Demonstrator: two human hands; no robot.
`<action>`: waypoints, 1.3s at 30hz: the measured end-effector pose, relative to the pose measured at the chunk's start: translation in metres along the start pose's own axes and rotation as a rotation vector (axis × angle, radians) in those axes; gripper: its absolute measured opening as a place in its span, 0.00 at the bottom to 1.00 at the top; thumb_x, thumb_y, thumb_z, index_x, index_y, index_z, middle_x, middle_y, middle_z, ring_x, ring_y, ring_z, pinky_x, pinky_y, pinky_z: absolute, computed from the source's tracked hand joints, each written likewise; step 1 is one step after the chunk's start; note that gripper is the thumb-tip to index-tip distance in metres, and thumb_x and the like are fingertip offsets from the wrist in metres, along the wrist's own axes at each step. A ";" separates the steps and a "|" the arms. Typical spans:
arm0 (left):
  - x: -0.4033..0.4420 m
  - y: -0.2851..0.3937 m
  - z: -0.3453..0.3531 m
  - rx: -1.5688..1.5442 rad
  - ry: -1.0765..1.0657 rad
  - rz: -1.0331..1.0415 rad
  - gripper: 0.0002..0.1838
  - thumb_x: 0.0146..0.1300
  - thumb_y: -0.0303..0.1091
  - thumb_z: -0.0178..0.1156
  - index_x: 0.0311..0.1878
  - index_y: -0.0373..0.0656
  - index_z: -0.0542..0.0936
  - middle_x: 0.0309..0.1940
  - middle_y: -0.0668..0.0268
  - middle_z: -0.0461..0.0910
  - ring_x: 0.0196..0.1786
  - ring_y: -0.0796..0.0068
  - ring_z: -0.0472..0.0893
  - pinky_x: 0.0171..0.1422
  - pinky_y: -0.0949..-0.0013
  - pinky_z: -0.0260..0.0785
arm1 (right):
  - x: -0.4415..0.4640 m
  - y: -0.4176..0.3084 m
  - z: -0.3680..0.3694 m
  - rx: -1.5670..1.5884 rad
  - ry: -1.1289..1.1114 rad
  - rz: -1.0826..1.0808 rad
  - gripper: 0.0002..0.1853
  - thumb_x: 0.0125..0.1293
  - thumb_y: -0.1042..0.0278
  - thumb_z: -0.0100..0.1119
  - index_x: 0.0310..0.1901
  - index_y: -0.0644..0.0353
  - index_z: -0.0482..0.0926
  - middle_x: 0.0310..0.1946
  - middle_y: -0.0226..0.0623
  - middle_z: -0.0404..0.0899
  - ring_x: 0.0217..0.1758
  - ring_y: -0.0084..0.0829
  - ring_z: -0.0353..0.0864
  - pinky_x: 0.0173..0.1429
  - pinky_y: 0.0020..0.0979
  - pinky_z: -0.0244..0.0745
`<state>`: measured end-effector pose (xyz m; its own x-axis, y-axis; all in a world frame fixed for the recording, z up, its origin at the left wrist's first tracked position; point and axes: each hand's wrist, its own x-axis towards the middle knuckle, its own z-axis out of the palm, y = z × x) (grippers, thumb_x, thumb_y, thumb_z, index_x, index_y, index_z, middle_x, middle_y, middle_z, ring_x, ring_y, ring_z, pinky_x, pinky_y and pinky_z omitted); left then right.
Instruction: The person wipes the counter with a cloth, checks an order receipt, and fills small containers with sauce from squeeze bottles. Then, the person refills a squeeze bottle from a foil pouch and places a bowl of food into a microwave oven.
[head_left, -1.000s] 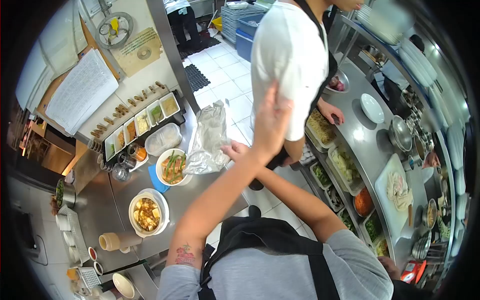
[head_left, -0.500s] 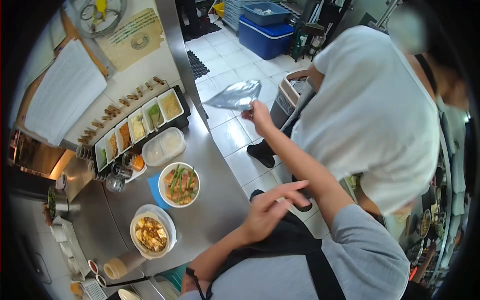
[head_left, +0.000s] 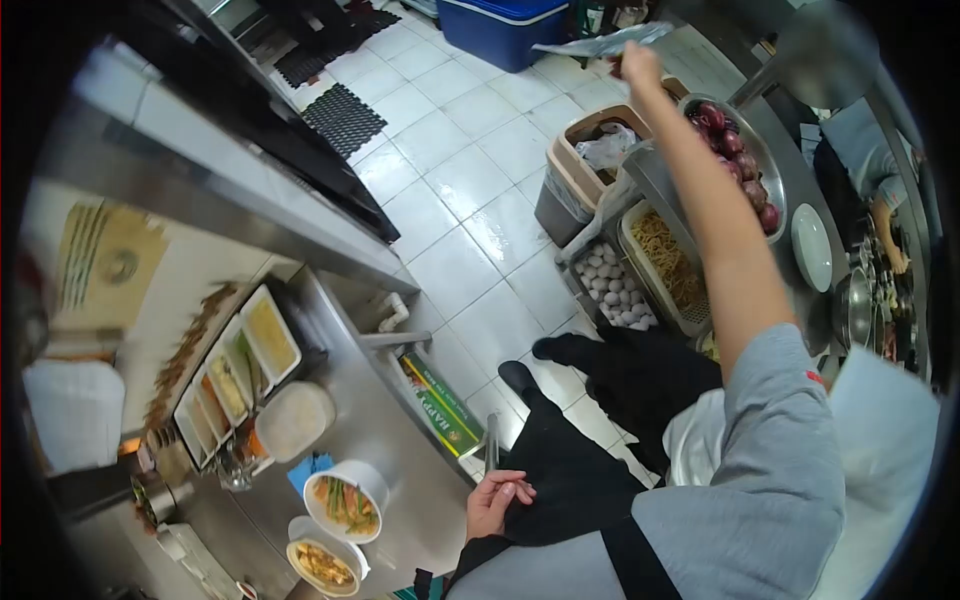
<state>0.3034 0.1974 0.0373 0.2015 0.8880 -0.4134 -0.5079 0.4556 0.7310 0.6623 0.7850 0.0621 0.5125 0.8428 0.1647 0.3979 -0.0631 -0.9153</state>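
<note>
My right arm is stretched out to the far side, and my right hand (head_left: 641,68) grips a silver foil pouch (head_left: 612,44) by one end, above the floor near the bin. My left hand (head_left: 497,500) is low in front of my black apron, fingers loosely bent, with nothing visible in them. Just beyond it rises a shiny bar-like piece (head_left: 492,440) that I cannot identify. On the steel counter to the left stand a white bowl with meat and green beans (head_left: 347,503) and a bowl of tofu in sauce (head_left: 325,567).
Ahead is a bin (head_left: 575,185) with a liner. Beside it are a crate of eggs (head_left: 615,285), a basket of noodles (head_left: 665,255) and a metal bowl of red onions (head_left: 735,150). A blue cooler (head_left: 505,30) sits farther off. A person in white is close on my right.
My view has swung right and down. My right hand has reached farther out with the foil pouch. My left hand has dropped and its fingers have curled. The co-worker now appears lower right.
</note>
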 end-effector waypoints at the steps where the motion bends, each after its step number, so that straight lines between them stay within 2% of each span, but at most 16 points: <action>1: 0.011 0.003 0.007 0.024 -0.006 -0.030 0.12 0.70 0.28 0.47 0.49 0.32 0.75 0.27 0.61 0.77 0.38 0.69 0.79 0.57 0.63 0.68 | 0.037 0.008 -0.016 -0.147 0.021 -0.030 0.24 0.66 0.54 0.43 0.29 0.71 0.79 0.25 0.44 0.82 0.27 0.33 0.83 0.31 0.37 0.80; 3: 0.029 0.006 0.012 0.043 0.017 -0.080 0.12 0.70 0.27 0.46 0.48 0.32 0.76 0.26 0.62 0.76 0.36 0.71 0.78 0.56 0.66 0.68 | 0.091 0.001 -0.053 -0.594 0.117 -0.168 0.26 0.63 0.49 0.45 0.27 0.68 0.80 0.27 0.44 0.83 0.27 0.35 0.83 0.29 0.40 0.78; 5: 0.041 -0.002 0.007 0.035 0.023 -0.107 0.11 0.70 0.27 0.46 0.48 0.32 0.76 0.26 0.63 0.76 0.35 0.73 0.78 0.56 0.67 0.68 | 0.181 0.008 -0.102 -0.253 -0.038 0.215 0.32 0.55 0.56 0.68 0.56 0.71 0.75 0.39 0.43 0.84 0.39 0.40 0.86 0.45 0.25 0.80; 7: 0.058 -0.006 0.008 0.024 0.078 -0.141 0.11 0.70 0.28 0.47 0.47 0.32 0.76 0.24 0.65 0.74 0.31 0.76 0.75 0.52 0.70 0.69 | 0.214 0.023 -0.135 -0.498 0.195 -0.024 0.27 0.61 0.44 0.45 0.30 0.64 0.82 0.25 0.41 0.82 0.28 0.35 0.82 0.33 0.42 0.77; 9: 0.075 -0.002 0.009 0.084 0.129 -0.146 0.10 0.69 0.28 0.48 0.46 0.33 0.76 0.23 0.65 0.74 0.30 0.78 0.74 0.50 0.71 0.70 | 0.220 0.021 -0.161 -0.496 0.036 0.151 0.26 0.61 0.43 0.47 0.35 0.62 0.82 0.21 0.38 0.79 0.26 0.36 0.80 0.34 0.37 0.76; 11: 0.084 0.007 0.015 0.138 0.238 -0.168 0.09 0.68 0.28 0.49 0.43 0.33 0.75 0.23 0.66 0.72 0.29 0.79 0.73 0.47 0.73 0.70 | 0.182 0.023 -0.165 -0.370 0.254 0.277 0.26 0.59 0.42 0.51 0.40 0.60 0.82 0.18 0.33 0.75 0.22 0.33 0.77 0.31 0.34 0.74; 14: 0.082 0.003 0.012 0.073 0.268 -0.124 0.07 0.64 0.23 0.45 0.35 0.36 0.73 0.22 0.66 0.71 0.28 0.78 0.72 0.46 0.74 0.69 | 0.198 0.048 -0.167 -0.576 0.126 0.222 0.24 0.62 0.45 0.55 0.45 0.60 0.81 0.20 0.28 0.76 0.21 0.26 0.75 0.26 0.27 0.69; 17: 0.068 -0.013 0.004 0.022 0.208 0.013 0.10 0.53 0.18 0.37 0.24 0.42 0.67 0.21 0.65 0.68 0.27 0.76 0.70 0.42 0.75 0.67 | 0.209 0.042 -0.137 -0.807 -0.493 -0.142 0.20 0.65 0.51 0.56 0.47 0.60 0.81 0.23 0.25 0.78 0.22 0.18 0.73 0.26 0.22 0.66; 18: 0.068 -0.004 0.008 0.116 0.175 -0.050 0.09 0.53 0.18 0.37 0.23 0.41 0.67 0.21 0.66 0.68 0.27 0.77 0.69 0.39 0.75 0.65 | 0.162 0.013 -0.108 -0.625 -0.531 -0.218 0.12 0.66 0.60 0.54 0.43 0.55 0.83 0.23 0.22 0.76 0.21 0.14 0.69 0.26 0.20 0.63; 21: 0.046 0.001 0.010 0.307 0.190 0.035 0.08 0.51 0.19 0.39 0.22 0.40 0.67 0.20 0.68 0.66 0.25 0.80 0.66 0.32 0.74 0.59 | 0.016 -0.029 -0.032 -0.194 -0.810 -0.322 0.16 0.64 0.60 0.62 0.41 0.67 0.81 0.26 0.33 0.81 0.25 0.18 0.76 0.30 0.23 0.72; 26: -0.048 -0.013 0.007 0.234 0.802 0.289 0.09 0.51 0.17 0.41 0.24 0.41 0.70 0.20 0.72 0.65 0.24 0.83 0.62 0.31 0.77 0.55 | -0.376 -0.050 -0.010 -0.176 -2.304 0.283 0.16 0.65 0.60 0.57 0.50 0.60 0.81 0.35 0.34 0.84 0.32 0.25 0.81 0.38 0.26 0.78; 29: -0.112 -0.043 0.003 -0.041 1.310 0.398 0.12 0.60 0.18 0.40 0.26 0.44 0.69 0.20 0.74 0.66 0.24 0.87 0.63 0.29 0.80 0.55 | -0.585 -0.099 -0.025 -0.284 -2.650 0.096 0.17 0.72 0.58 0.50 0.46 0.64 0.81 0.32 0.34 0.83 0.32 0.20 0.78 0.39 0.22 0.74; 31: -0.145 -0.077 -0.026 -0.092 1.504 0.660 0.13 0.66 0.21 0.39 0.27 0.45 0.68 0.20 0.74 0.66 0.23 0.86 0.62 0.28 0.80 0.55 | -0.684 -0.075 -0.022 0.054 -2.589 0.382 0.18 0.72 0.59 0.50 0.55 0.62 0.76 0.37 0.36 0.82 0.33 0.21 0.78 0.40 0.23 0.75; 33: -0.181 -0.097 -0.078 -0.023 1.640 0.825 0.09 0.67 0.23 0.41 0.33 0.43 0.70 0.20 0.72 0.68 0.22 0.85 0.64 0.27 0.80 0.57 | -0.757 -0.059 0.001 0.226 -2.312 0.316 0.22 0.71 0.62 0.49 0.63 0.60 0.67 0.43 0.40 0.80 0.34 0.25 0.80 0.40 0.27 0.77; 35: -0.216 -0.089 -0.132 -0.135 1.714 0.801 0.07 0.67 0.25 0.43 0.43 0.40 0.71 0.24 0.67 0.74 0.22 0.82 0.70 0.25 0.79 0.62 | -0.808 -0.046 0.035 0.224 -1.902 0.428 0.25 0.70 0.64 0.49 0.66 0.59 0.62 0.43 0.42 0.80 0.34 0.29 0.81 0.40 0.32 0.80; 39: -0.275 -0.059 -0.222 -0.119 1.557 0.764 0.19 0.66 0.28 0.45 0.61 0.41 0.68 0.33 0.60 0.80 0.24 0.77 0.77 0.26 0.76 0.70 | -0.844 -0.072 0.078 0.262 -1.661 0.304 0.27 0.68 0.67 0.51 0.67 0.60 0.58 0.42 0.45 0.79 0.31 0.31 0.83 0.34 0.30 0.83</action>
<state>0.0918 -0.0877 -0.0126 -0.9853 -0.0364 -0.1672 -0.1642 -0.0730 0.9837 0.1417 0.1195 -0.0401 -0.8103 0.4376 -0.3898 0.2296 -0.3749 -0.8982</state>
